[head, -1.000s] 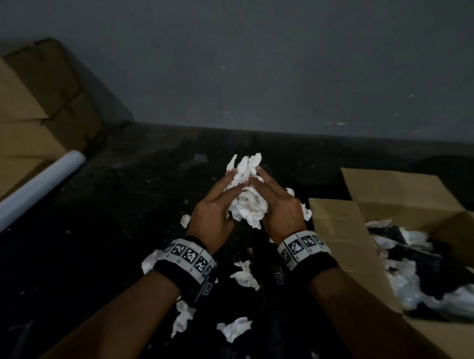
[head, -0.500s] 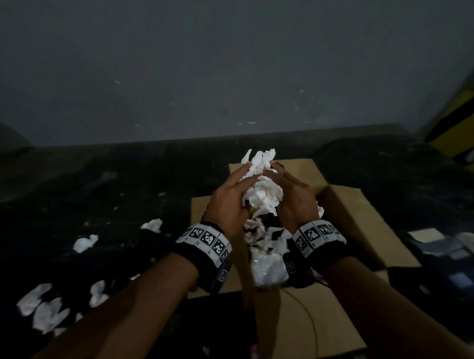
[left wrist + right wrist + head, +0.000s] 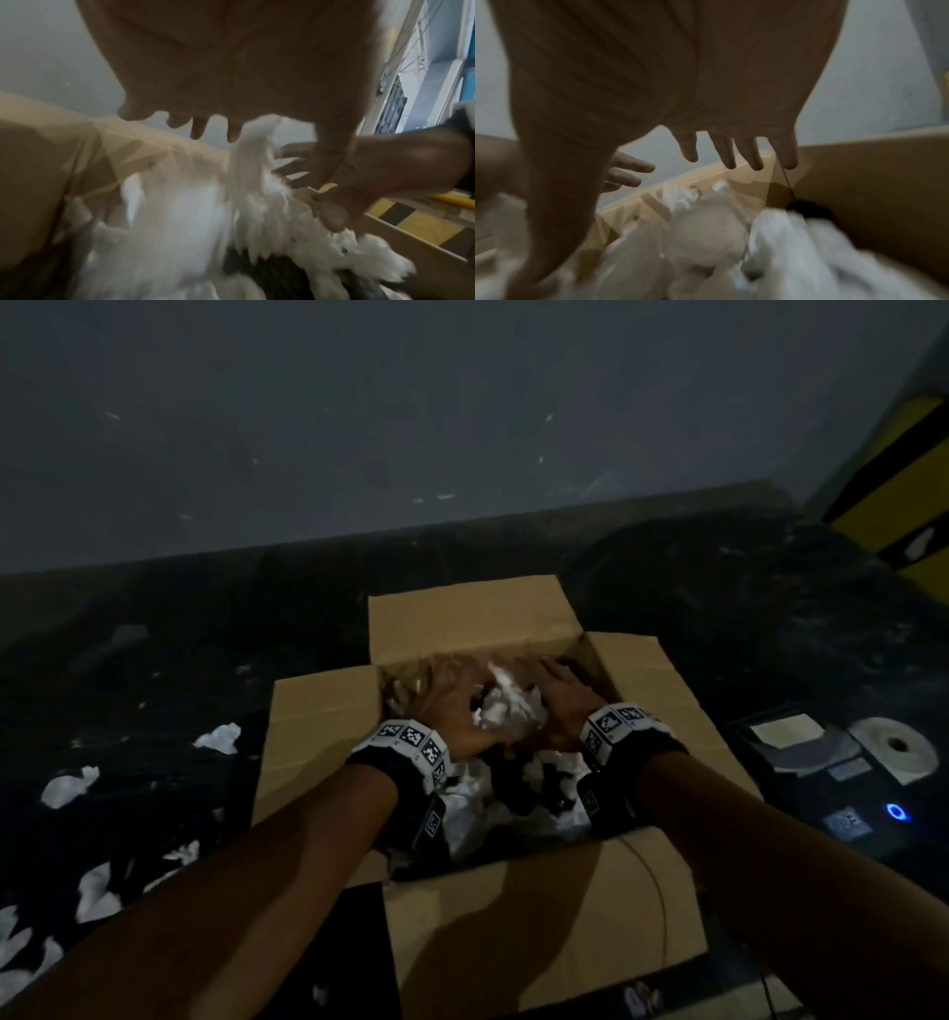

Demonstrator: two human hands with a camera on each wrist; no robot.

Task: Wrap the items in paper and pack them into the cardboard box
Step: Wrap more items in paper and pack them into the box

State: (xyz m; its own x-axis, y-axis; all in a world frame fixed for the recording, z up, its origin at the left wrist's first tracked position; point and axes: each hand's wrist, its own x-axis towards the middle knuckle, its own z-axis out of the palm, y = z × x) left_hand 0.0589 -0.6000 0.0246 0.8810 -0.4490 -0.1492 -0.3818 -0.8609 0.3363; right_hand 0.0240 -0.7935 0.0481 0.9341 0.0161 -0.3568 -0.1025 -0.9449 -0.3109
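Observation:
An open cardboard box [image 3: 462, 618] sits on the dark floor with white crumpled paper [image 3: 467, 793] and dark items [image 3: 513, 783] inside. Both hands reach into its far half. My left hand [image 3: 441, 695] and right hand [image 3: 560, 695] are blurred, with a white paper-wrapped wad [image 3: 506, 706] lying loose between them. In the left wrist view the left hand [image 3: 197, 125] has straight, spread fingers, and the paper wad [image 3: 249, 162] hangs just beside the thumb. In the right wrist view the right hand [image 3: 731, 152] is spread flat above the paper [image 3: 706, 223], gripping nothing.
Scraps of white paper [image 3: 218, 737] lie on the floor to the left of the box. To the right are a tape roll [image 3: 896, 747] and a device with a blue light [image 3: 896, 811]. A yellow-and-black striped object [image 3: 893, 480] stands at the far right by the grey wall.
Both hands have dropped from above the box down into it. Their fingers have spread apart, and the paper wad they held is let go between them.

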